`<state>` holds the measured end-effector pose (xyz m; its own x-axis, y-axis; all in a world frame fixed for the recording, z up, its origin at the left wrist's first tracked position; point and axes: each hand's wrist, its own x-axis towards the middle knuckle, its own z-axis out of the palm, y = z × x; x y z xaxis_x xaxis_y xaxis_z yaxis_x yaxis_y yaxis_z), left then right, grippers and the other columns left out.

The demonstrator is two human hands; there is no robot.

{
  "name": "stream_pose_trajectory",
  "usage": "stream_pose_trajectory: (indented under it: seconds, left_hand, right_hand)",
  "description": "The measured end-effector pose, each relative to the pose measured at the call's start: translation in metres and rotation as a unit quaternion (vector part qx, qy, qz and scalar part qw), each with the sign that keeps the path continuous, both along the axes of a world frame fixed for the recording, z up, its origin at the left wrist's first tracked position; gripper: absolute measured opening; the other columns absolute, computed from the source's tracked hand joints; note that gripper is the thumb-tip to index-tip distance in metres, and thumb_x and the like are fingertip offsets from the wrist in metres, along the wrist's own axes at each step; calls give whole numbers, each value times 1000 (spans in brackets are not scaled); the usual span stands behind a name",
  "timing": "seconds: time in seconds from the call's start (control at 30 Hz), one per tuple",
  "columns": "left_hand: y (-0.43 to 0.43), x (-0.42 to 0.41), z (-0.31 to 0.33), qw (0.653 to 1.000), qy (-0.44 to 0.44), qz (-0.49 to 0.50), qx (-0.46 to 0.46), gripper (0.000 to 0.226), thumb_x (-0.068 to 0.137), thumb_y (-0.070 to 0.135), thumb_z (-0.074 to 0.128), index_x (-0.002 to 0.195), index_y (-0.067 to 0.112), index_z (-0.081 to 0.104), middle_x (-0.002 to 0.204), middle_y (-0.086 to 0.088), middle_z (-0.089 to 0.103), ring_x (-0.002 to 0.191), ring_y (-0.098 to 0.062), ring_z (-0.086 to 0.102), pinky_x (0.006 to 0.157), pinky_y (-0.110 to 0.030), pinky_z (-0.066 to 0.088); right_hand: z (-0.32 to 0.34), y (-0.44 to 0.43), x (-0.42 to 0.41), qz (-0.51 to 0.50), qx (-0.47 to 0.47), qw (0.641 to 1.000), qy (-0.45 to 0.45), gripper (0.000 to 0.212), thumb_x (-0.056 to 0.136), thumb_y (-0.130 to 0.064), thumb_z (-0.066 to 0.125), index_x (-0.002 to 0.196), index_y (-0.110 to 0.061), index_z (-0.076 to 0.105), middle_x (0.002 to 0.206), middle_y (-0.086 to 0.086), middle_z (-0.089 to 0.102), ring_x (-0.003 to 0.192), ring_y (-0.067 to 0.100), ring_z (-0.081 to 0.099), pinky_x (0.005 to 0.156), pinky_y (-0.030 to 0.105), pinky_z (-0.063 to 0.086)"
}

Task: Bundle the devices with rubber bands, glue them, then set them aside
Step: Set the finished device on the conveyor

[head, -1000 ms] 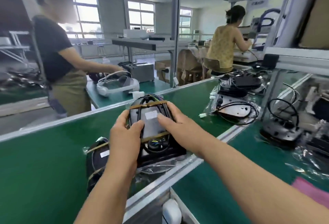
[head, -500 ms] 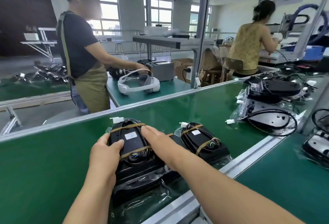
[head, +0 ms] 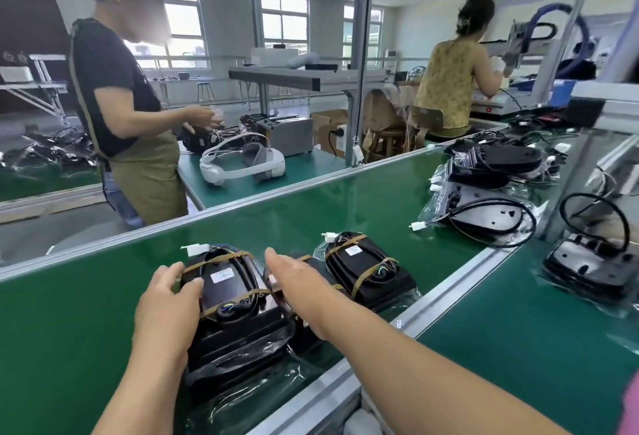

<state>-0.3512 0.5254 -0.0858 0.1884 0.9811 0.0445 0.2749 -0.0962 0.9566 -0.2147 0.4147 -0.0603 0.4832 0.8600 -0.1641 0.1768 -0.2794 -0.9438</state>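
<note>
set-aside step: left hand (head: 166, 300) fingers curl on banded device (head: 230, 291); right hand (head: 299, 284) flat, empty; next, probably let go.

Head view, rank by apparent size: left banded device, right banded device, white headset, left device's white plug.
1. left banded device
2. right banded device, white headset: look alike; headset sits farther, so unranked
3. white plug
</note>
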Motion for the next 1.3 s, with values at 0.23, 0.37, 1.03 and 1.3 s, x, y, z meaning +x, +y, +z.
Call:
stream_pose_trajectory:
  seconds: [0.23, 0.37, 1.03, 1.3]
  left_hand:
    - [-84, 50, 44, 983, -57, -77, 159, 31, 91, 32, 57, 120, 37, 62, 140, 13, 55, 122, -30, 55, 107, -53, 42]
    - [-167, 115, 38, 957, -111, -242, 115, 25, 96, 23, 58, 116, 36, 65, 123, 10, 65, 111, -8, 61, 100, -33, 47]
    - [-485, 322, 38, 772, -90, -624, 82, 39, 102, 34, 47, 138, 22, 54, 129, 15, 58, 106, 4, 48, 87, -10, 31]
    - [-530, 374, 37, 724, -1, -669, 168, 54, 104, 39, 41, 149, 9, 39, 152, -10, 43, 139, -26, 40, 116, -41, 31]
  right_hand:
    - [21, -65, 30, -137, 74, 985, -69, 55, 99, -43, 35, 109, 4, 60, 115, 26, 62, 106, 42, 58, 94, 49, 47]
    - [24, -139, 59, -241, 92, 963, -77, 40, 100, -36, 41, 106, -6, 66, 108, 13, 69, 103, 30, 61, 96, 45, 48]
    - [20, -489, 169, -672, 40, 710, -206, 44, 97, -20, 48, 140, -9, 48, 145, 8, 45, 134, 22, 42, 114, 37, 32]
    - [13, -541, 231, -760, 56, 647, -32, 70, 86, -35, 65, 140, 0, 38, 142, 19, 45, 125, 38, 49, 103, 50, 44]
